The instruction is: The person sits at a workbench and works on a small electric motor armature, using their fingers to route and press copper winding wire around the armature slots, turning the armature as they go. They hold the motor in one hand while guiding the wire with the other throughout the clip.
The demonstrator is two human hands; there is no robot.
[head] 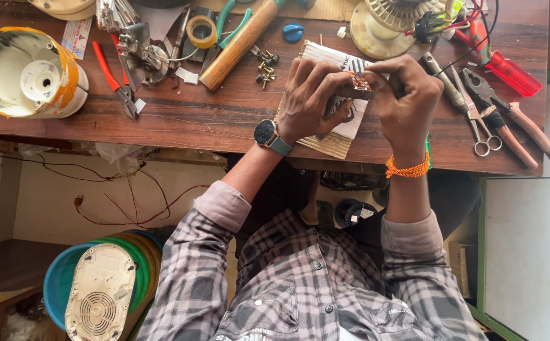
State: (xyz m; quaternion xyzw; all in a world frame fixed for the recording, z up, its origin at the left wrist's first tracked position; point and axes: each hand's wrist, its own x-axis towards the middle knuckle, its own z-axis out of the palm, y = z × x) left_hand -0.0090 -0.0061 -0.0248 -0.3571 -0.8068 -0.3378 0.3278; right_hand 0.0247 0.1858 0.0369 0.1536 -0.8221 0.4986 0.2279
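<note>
Copper-wound part [358,87], seemingly, between both hands [357,95] over white package [344,95].

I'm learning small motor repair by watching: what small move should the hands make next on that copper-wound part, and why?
Probably steady it with the left hand while the right hand works the windings: both hands pinch the small copper-wound part above the paper sheet, no tool in either grip.
</note>
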